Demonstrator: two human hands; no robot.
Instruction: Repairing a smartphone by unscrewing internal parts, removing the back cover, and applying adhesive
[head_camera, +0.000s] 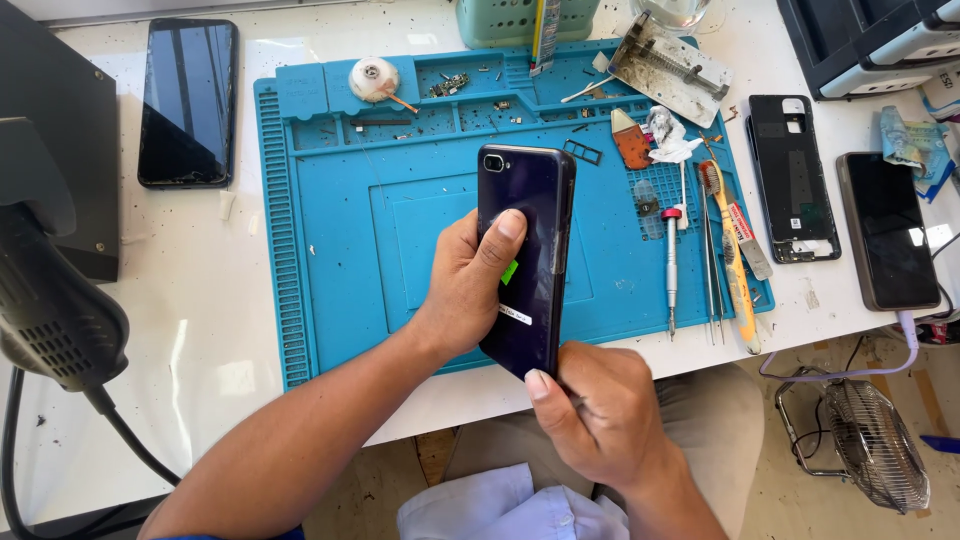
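**Phone upright between both hands**

The dark phone (525, 255) is held over the blue mat (330, 250), back facing up, long axis running near to far. Left hand (470, 285) wraps its left edge, thumb across the back. Right hand (600, 405) pinches the near bottom corner, closer to the seam.

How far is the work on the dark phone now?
Done: tools lie ready on the blue mat, such as a screwdriver and tweezers. In hand: the left hand holds the dark phone back side up, and the right hand pinches its lower corner. Left: the back cover looks still on; no gap shows.
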